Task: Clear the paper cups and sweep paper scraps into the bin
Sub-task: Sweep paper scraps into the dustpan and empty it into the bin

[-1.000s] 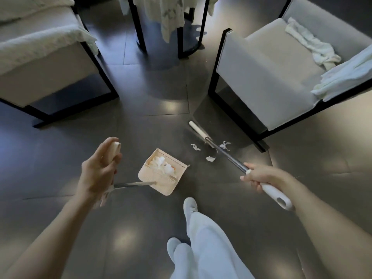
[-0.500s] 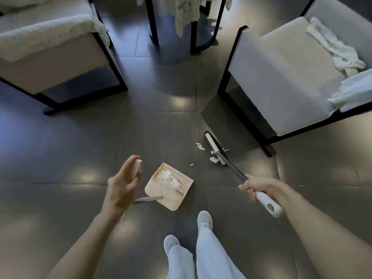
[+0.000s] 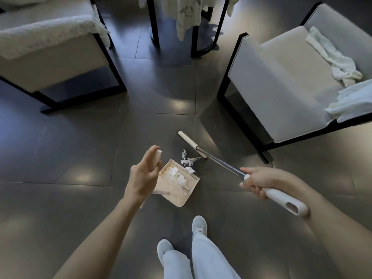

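Dustpan (image 3: pixel 178 196) holds white scraps (image 3: pixel 174 173) (possibly tissue); more at lip. Left hand (image 3: pixel 141 176) grips its handle, right hand (image 3: pixel 259 181) broom (image 3: pixel 221 161).

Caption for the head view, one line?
Left hand holds a dustpan, right hand a broom, its head beside paper scraps at the pan's lip.

dustpan (image 3: pixel 181 198) mid floor, loose scraps (image 3: pixel 188 161) at its far edge
more scraps (image 3: pixel 176 175) in it; broom head (image 3: pixel 191 143) just beyond; armchair (image 3: pixel 50 57) far left, 2nd armchair (image 3: pixel 281 81) far right w/ cloths (image 3: pixel 334 59) on it
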`<state>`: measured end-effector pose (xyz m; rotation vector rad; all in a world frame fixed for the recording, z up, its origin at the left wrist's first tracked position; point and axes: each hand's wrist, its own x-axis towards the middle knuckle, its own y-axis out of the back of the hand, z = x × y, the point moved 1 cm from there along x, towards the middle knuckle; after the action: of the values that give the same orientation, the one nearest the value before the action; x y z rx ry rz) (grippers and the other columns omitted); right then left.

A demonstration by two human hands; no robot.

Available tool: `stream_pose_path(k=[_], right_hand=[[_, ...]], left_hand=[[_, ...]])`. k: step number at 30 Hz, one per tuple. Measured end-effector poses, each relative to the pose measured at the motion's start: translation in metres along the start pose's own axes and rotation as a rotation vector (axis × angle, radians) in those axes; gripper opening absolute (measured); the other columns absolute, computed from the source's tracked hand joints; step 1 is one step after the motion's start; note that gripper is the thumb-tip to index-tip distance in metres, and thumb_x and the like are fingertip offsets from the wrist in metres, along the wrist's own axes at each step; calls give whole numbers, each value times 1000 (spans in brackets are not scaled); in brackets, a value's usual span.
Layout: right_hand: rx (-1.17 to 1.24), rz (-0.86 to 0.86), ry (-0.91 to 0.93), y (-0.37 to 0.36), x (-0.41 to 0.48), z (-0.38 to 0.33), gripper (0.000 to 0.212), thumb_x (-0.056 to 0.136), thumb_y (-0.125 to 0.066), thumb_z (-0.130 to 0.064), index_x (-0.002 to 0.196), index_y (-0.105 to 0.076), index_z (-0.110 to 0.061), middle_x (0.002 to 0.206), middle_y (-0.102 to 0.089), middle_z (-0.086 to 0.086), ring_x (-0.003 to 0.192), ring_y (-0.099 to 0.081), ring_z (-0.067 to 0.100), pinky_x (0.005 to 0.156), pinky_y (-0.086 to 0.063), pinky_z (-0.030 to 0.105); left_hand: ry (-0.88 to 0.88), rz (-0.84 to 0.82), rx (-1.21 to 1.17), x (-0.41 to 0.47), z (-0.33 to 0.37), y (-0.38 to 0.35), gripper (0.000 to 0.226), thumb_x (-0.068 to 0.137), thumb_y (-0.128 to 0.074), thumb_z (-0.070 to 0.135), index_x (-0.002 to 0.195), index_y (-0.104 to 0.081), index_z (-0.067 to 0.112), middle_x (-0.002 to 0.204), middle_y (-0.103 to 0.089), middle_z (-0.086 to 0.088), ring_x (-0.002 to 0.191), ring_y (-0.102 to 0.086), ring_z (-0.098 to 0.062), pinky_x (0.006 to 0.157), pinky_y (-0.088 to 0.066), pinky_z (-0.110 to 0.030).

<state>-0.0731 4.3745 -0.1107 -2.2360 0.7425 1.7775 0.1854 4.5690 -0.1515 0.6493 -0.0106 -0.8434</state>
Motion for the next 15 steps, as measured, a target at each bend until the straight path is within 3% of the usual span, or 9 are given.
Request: stream_pose_path(k=[8, 12, 15], right_hand=[[-374, -45, -7, -37, 35, -18, 75, 95, -51, -9, 154, -9, -33, 58, -50, 5, 48, -44, 12, 55, -43, 27], [-211, -196, -84, -48, 21, -2, 69, 96, -48, -3, 149, -22, -37, 45, -42, -2, 36, -35, 4, 37, -36, 15], [-215, -212, -73, -45, 5, -9, 67, 96, -48, -1, 148, -26, -37, 46, -40, -2, 35, -34, 3, 35, -34, 14]], left_hand=[[8, 67, 26, 11, 4, -14, 33, 93, -59, 29, 107, -48, 57, 70, -59, 9, 54, -54, 2, 46, -41, -16], [29, 92, 60, 24, 13, -10, 29, 93, -58, 35, 115, -49, 51, 81, -62, 4, 66, -58, -8, 59, -43, -24], [44, 104, 60, 34, 13, 2, 30, 93, -57, 37, 118, -48, 51, 87, -63, 1, 71, -56, -19, 65, -44, -29]])
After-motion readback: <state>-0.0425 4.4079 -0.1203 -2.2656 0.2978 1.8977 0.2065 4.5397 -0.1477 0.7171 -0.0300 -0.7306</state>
